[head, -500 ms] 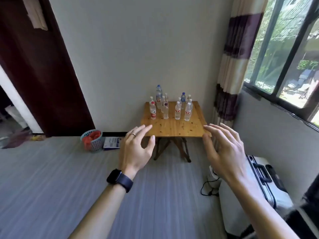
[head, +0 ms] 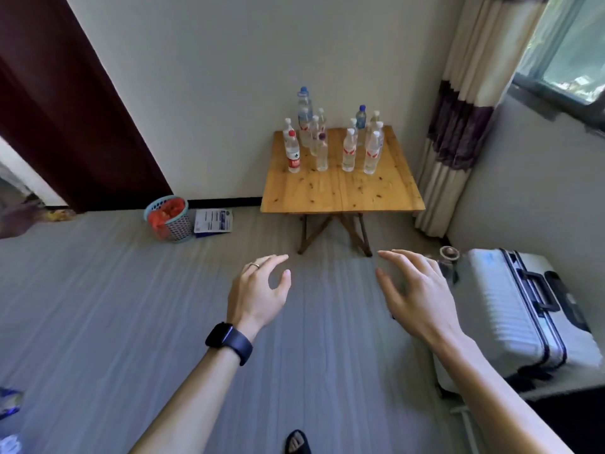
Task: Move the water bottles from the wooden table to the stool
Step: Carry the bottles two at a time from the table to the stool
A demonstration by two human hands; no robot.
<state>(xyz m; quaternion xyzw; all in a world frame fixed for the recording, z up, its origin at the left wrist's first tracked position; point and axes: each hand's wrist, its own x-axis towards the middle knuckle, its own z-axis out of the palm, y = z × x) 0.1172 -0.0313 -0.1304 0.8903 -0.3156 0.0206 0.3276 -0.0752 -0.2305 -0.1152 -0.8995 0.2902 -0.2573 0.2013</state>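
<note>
- A person's left hand (head: 258,290) and right hand (head: 415,290) reach forward over the grey floor (head: 131,306), both holding nothing, the fingers loosely spread and lightly bent.
- The water bottles (head: 327,142) stand upright in a tight cluster on the far half of the wooden table (head: 340,191), well apart from both hands.
- The step in hand appears to be the approach for a first pickup; none of the bottles looks to have been moved yet.
- Done well, it likely means taking the near row first, one bottle per hand, gripped round the body and lifted straight up, since the neighbours stand close enough to topple.
- The stool is not in view, so the carrying route cannot be judged.
- The tabletop is knotty planking on crossed folding legs; leaning on it may rock the bottles.
- A dark door (head: 65,109) fills the far left. A basket (head: 170,219) with red contents and a printed sheet (head: 213,221) lie by the far wall.
- At right hang a striped curtain (head: 458,126) and a window (head: 563,60). A pale suitcase (head: 510,309) lies just beside the right hand.
</note>
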